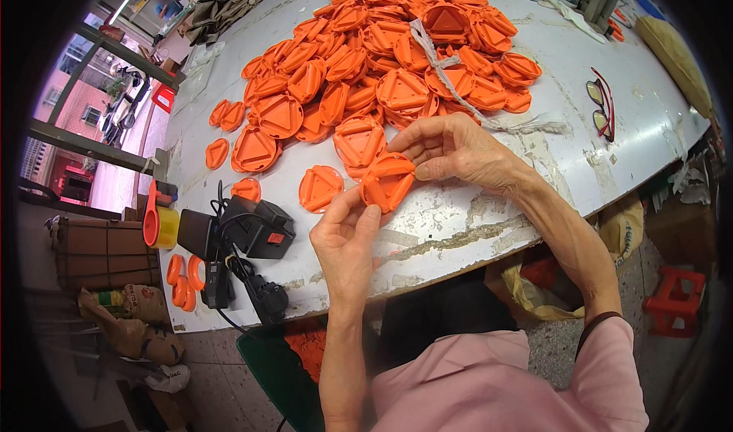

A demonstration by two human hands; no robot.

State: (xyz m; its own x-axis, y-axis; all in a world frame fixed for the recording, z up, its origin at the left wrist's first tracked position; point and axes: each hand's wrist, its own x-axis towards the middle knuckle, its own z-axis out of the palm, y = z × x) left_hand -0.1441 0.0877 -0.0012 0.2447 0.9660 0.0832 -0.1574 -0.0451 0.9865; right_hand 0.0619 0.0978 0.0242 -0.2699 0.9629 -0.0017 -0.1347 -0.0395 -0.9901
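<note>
Between my two hands is an orange round plastic part [388, 182] with a raised triangular frame, held just above the table's near side. My left hand [345, 237] pinches its lower left edge between thumb and fingers. At its right edge, my right hand [450, 149] grips it with thumb and bent fingers. Right behind it lies a similar orange disc [359, 143] at the front of a large heap of such parts [366, 58]. To the left, a single flat orange disc [320, 188] rests on the white table [473, 214].
Black power adapters with cables [259, 230] sit at the table's left corner, beside orange rings [183, 283] and a yellow-and-red container [162, 222]. Red-framed glasses [602, 105] lie at right. A grey-white cord [447, 69] drapes over the heap. A red stool [675, 302] stands on the floor.
</note>
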